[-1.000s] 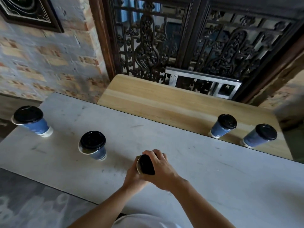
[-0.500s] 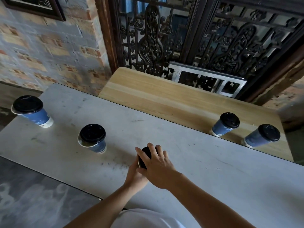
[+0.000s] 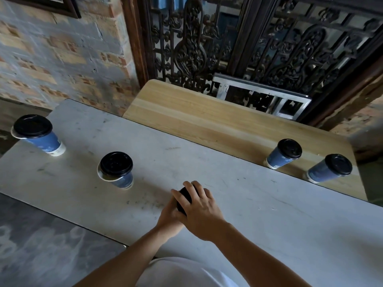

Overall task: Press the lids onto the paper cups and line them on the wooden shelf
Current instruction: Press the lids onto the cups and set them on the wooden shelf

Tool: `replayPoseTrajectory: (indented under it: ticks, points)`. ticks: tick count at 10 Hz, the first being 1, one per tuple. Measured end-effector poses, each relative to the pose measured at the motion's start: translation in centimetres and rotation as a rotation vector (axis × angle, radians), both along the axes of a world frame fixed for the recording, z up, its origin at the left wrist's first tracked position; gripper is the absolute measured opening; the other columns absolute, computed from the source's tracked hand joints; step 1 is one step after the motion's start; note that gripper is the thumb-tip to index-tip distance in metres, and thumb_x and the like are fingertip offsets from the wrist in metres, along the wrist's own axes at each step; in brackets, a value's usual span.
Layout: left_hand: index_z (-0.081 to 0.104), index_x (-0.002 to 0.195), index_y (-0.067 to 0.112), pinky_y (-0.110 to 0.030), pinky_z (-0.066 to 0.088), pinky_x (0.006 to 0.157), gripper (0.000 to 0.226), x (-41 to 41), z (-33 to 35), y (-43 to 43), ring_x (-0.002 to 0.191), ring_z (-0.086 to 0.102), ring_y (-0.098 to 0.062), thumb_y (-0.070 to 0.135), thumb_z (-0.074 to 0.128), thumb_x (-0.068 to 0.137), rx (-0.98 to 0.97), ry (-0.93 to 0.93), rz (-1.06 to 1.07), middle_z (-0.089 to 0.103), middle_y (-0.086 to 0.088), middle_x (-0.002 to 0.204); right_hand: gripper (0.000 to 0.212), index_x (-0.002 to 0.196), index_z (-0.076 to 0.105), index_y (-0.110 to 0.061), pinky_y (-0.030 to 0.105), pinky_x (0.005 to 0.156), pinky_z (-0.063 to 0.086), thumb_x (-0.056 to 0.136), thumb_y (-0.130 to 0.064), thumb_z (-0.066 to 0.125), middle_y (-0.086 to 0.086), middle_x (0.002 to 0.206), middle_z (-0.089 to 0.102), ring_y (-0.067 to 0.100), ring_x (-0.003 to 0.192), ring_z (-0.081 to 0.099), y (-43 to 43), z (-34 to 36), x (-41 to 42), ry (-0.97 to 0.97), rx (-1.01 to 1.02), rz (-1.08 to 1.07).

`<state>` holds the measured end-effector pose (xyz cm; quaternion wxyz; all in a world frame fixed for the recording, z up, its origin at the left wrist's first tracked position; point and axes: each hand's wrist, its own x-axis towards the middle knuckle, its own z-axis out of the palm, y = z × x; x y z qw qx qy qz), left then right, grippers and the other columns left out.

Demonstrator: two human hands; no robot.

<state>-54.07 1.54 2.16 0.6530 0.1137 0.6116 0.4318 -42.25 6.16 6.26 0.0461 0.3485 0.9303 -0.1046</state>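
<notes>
Lid, black, sits on a cup at the near middle of the table. The cup itself is hidden beneath the hands.

Right hand lies cupped over the lid, thumb at its left edge and fingers bent over the far edge, bearing down. Left hand lies against the cup's side, under the right. Its fingers are hidden, so its grip cannot be told.

Step in hand, by judgement: seating this lid.

Two capped cups, inner shelf cup and outer shelf cup, stand near each other at the right end of the shelf. On the table, middle cup and left cup carry lids sitting off-centre with white rim showing, apparently not pressed home.

The next move calls for even pressure round the rim until the lid sits level. Then comes a grip on the cup wall, not the lid, and a carry to the shelf beside the inner shelf cup, in line.
</notes>
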Motion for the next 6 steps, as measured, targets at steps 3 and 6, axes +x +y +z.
replayPoseTrajectory:
  ticks: [3, 6]
  points:
    - [0.071, 0.109, 0.014, -0.056, 0.050, 0.095, 0.024, -1.9, 2.6, 0.0, 0.115, 0.063, -0.024, 0.030, 0.054, 0.102, -0.047, -0.116, 0.202, 0.073, -0.009, 0.119, 0.029, 0.132, 0.056, -0.035, 0.039, 0.115, 0.037, 0.105, -0.028, 0.050, -0.001, 0.138, 0.058, 0.016, 0.130, 0.051, 2.3, 1.3, 0.9, 0.872, -0.863, -0.831]
    - [0.073, 0.110, 0.020, -0.042, 0.062, 0.070, 0.030, -0.9, 3.0, 0.0, 0.108, 0.064, -0.015, 0.042, 0.055, 0.101, 0.046, 0.113, 0.078, 0.070, -0.003, 0.116, 0.033, 0.089, 0.078, -0.022, 0.050, 0.091, 0.056, 0.100, -0.043, 0.054, 0.004, 0.084, 0.071, 0.018, 0.087, 0.064, -0.1, -1.0, 2.0, 0.933, -1.008, -1.124]
